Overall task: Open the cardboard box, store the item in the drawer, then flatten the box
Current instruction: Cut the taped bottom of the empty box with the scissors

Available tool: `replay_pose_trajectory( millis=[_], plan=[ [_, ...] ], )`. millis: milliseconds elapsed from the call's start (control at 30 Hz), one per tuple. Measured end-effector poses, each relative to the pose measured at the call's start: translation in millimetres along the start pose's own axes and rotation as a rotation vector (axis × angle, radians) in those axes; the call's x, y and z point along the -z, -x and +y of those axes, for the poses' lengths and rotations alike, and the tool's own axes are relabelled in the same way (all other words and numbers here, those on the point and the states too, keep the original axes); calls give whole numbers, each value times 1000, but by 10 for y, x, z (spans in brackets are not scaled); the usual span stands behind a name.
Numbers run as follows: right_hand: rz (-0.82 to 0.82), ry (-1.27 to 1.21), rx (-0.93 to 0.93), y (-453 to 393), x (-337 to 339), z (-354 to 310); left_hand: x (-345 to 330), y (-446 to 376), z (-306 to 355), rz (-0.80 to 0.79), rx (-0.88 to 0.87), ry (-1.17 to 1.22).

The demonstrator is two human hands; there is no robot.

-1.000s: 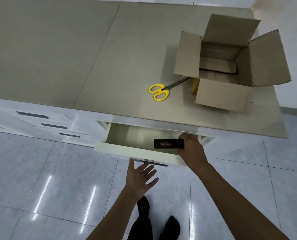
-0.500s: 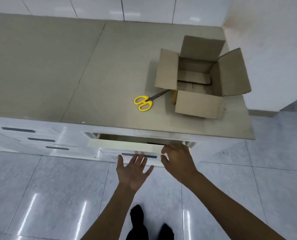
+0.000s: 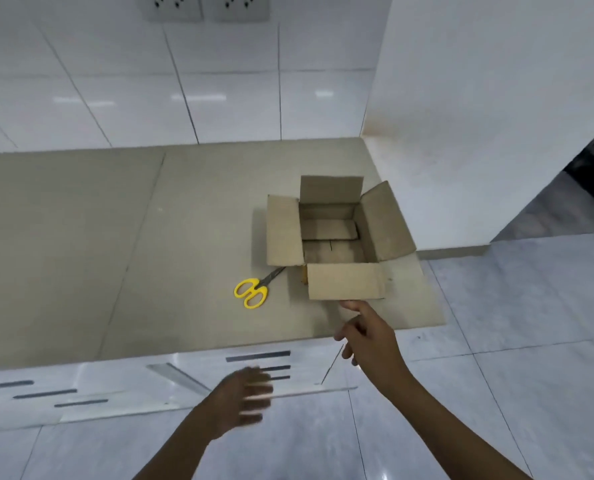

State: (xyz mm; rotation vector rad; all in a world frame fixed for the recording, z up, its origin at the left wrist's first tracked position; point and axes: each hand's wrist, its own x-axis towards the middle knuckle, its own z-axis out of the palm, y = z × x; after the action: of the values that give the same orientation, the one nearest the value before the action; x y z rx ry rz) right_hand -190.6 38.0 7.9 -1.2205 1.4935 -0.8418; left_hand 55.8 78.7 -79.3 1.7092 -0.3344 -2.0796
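Cardboard box (image 3: 337, 237): stands on the counter (image 3: 115, 254) near its right end, all four flaps folded out, inside bare except a loose piece of card lying on its floor. A small brownish object (image 3: 302, 275) shows at its near left corner, too hidden under the flap to identify.

Scissors (image 3: 254, 289): yellow handles, on the counter just left of the box; blade tips run under the box's left flap and are hidden.

Drawer (image 3: 257, 362): front flush with the cabinet face, its dark handle slot visible. The stored item is out of sight; a second ago it lay as a dark cylinder in the open drawer, half a second ago the drawer was nearly shut.

Left hand (image 3: 243, 403): blurred by motion, in front of the drawer fronts, fingers spread and flat, holding nothing. Whether it touches the cabinet cannot be told.

Right hand (image 3: 368, 337): raised over the counter's front edge, empty, fingers loosely curled with one finger extended to just below the box's near flap; contact cannot be judged. Earlier it was at the drawer edge.

Both forearms are cut off by the lower frame edge.

Wall sockets (image 3: 205, 6): cropped at the top, newly in view since the camera tilted up.
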Motion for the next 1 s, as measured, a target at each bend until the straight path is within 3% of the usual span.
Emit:
replay_pose_trajectory(
  millis=[100, 233, 367, 400, 500, 600, 667, 833, 1000],
  plan=[
    [65, -10, 94, 54, 2, -102, 17, 356, 166, 63, -112, -487],
    [148, 149, 254, -98, -11, -261, -114, 540, 423, 245, -633, -735],
    [283, 574, 458, -369, 64, -376, -187, 480, 825, 510, -1168, -1339],
    [294, 685, 463, -447, 102, -372, -210, 420, 914, 551, -1182, -1487],
    [300, 921, 422, -599, 221, -344, -332, 265, 1152, 640, -890, -1680],
    [302, 1081, 412, -696, 338, -328, -468, 184, 1178, 783, -889, -1782],
    [267, 1161, 416, -773, 422, -333, -543, 149, 1142, 896, -956, -1754],
    [133, 1211, 496, -978, 679, -413, -654, 193, 1167, 971, -925, -1760],
    [-16, 1142, 683, -1077, 869, -496, -531, 178, 1337, 848, -858, -1527]
  ],
)
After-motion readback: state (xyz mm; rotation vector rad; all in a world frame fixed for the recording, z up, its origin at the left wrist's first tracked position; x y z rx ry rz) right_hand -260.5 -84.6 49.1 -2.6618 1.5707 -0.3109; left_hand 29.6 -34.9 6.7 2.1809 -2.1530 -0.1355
